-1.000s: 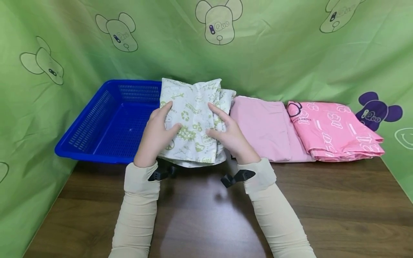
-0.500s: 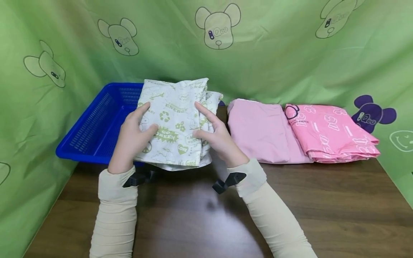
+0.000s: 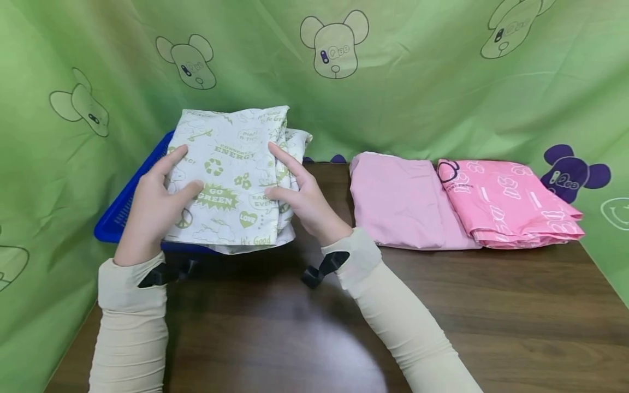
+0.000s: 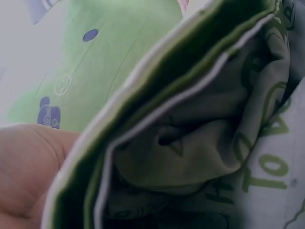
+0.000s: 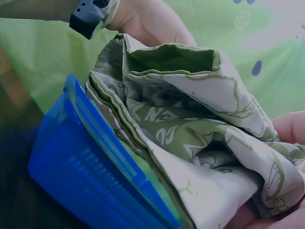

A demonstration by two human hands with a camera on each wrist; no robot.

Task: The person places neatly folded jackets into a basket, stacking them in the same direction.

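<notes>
A folded white cloth [image 3: 221,180] with green lettering and drawings is held up over a blue plastic basket [image 3: 112,221], hiding most of it. My left hand [image 3: 154,199] grips the cloth's left side, thumb on the top face and the other fingers mostly out of sight. On the right side my right hand [image 3: 307,199] holds it the same way. The right wrist view shows the layered cloth folds [image 5: 190,124] sagging beside the basket wall [image 5: 95,162]. In the left wrist view the cloth edge [image 4: 138,100] crosses close to the camera.
A folded pale pink cloth [image 3: 393,202] lies on the wooden table [image 3: 442,295] to the right, beside a brighter pink printed cloth [image 3: 506,202]. A green curtain [image 3: 403,82] with bear-head prints hangs behind and along the left.
Both hands have carried the white cloth leftward, from the basket's right end to above the basket, which it now mostly covers. The pink cloths have stayed in place.
</notes>
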